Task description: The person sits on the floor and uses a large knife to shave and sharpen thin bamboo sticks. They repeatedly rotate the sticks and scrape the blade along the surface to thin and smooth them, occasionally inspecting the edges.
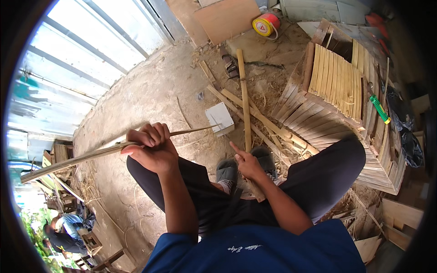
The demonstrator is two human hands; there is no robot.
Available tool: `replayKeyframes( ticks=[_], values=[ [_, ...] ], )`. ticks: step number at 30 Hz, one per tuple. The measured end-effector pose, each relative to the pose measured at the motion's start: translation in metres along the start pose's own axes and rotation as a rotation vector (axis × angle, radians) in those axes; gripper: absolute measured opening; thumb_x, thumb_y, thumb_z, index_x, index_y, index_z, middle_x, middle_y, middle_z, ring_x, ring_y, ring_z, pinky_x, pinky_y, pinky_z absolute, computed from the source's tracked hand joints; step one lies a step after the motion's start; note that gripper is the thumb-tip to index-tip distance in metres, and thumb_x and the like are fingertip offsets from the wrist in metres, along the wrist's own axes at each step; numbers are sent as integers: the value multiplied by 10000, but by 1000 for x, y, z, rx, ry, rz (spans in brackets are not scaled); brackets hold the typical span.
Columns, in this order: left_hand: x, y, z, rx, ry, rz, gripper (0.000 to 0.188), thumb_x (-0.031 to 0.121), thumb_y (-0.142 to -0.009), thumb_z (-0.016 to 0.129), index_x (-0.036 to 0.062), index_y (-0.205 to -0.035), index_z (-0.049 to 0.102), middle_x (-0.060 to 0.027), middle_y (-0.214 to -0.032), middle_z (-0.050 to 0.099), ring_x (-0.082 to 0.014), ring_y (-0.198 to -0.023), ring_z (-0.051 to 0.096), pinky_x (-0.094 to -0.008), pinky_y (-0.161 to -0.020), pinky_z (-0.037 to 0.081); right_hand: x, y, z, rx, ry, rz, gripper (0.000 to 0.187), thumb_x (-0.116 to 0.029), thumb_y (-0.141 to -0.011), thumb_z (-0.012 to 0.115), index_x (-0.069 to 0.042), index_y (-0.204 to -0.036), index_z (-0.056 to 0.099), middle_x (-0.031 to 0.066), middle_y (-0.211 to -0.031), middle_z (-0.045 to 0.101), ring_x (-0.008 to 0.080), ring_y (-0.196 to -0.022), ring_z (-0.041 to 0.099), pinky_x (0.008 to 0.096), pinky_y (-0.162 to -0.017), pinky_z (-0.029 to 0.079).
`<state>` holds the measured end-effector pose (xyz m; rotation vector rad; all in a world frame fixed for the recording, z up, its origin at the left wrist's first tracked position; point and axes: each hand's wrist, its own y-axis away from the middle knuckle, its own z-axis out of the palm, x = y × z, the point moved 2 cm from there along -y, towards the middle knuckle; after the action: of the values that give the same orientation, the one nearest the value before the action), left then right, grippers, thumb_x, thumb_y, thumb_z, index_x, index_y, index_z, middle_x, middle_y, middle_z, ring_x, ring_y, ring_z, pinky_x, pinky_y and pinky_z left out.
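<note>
My left hand [154, 148] is closed in a fist around a long split bamboo strip [86, 158]. The strip slants across from the far left, and its thin tip reaches over a small white box-like block [219, 117] on the ground. My right hand [248, 164] is between my knees, its index finger stretched forward and its other fingers mostly hidden. It is wrapped on a bamboo pole [245, 100] that runs away from me along the ground; the pole's near end emerges below my hand. My slippered feet are beside it.
More bamboo lengths [264, 120] lie ahead, near a sandal [230, 66]. At right stands a slatted bamboo piece [334, 77] with a green-handled tool [379, 109] on it. A red and yellow bucket [266, 24] lies at the back. Another person [66, 234] is far left.
</note>
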<state>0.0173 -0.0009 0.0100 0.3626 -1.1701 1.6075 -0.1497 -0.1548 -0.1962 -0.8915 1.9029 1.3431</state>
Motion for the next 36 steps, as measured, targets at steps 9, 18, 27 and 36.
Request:
replayKeyframes(
  ticks=[9, 18, 27, 36],
  values=[
    [-5, -4, -2, -72, 122, 10, 636, 706, -968, 424, 115, -738, 372, 24, -553, 257, -103, -495, 174, -281, -474, 163, 2, 3, -3, -125, -175, 105, 497, -225, -1095, 429, -429, -1544, 374, 28, -658, 513, 111, -447, 498, 311, -453, 525],
    [-10, -10, -8, -167, 203, -4, 634, 695, -967, 438, 109, -732, 386, 15, -534, 296, -100, -477, 185, -272, -461, 175, 20, -21, -4, -95, -160, 214, 483, -244, -1099, 421, -423, -1545, 380, 53, -746, 516, 122, -563, 515, 315, -465, 533],
    [-3, -14, -20, -143, 259, -19, 650, 710, -967, 410, 116, -709, 363, 24, -518, 287, -98, -461, 170, -274, -455, 174, -5, 0, -5, -147, -219, 207, 495, -224, -1098, 422, -441, -1541, 378, 28, -740, 472, 100, -576, 497, 297, -462, 526],
    [-4, -20, -25, -192, 357, -24, 659, 727, -952, 422, 123, -698, 362, 31, -510, 259, -97, -458, 164, -273, -444, 163, -8, -2, -5, -178, -277, 183, 501, -216, -1099, 416, -439, -1545, 371, -9, -725, 441, 91, -554, 481, 283, -463, 531]
  ],
)
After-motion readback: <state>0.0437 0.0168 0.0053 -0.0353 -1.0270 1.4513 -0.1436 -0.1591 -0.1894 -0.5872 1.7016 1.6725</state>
